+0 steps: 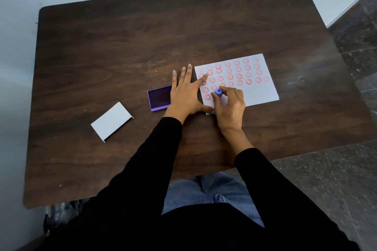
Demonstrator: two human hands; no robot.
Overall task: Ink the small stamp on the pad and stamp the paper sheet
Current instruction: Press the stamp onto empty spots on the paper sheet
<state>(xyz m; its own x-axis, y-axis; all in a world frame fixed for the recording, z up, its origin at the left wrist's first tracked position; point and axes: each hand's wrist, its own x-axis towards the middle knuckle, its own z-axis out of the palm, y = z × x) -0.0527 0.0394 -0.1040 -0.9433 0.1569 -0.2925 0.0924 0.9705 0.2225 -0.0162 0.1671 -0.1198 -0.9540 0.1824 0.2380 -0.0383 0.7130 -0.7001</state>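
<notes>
At left of centre on the dark wood bench [102, 47] lies a white lid [111, 121], then the purple ink pad [159, 98], partly covered by the flat, spread left hand [183, 96]. The right hand [229, 104] pinches the blue small stamp [218, 92] upright on the paper sheet [261, 91], right of centre, among rows of red smiley prints.

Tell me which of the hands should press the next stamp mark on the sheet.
Right. The right hand already grips the small blue stamp over the paper sheet. The left hand lies flat across the sheet's left edge, steadying it, with the ink pad beside it.
</notes>
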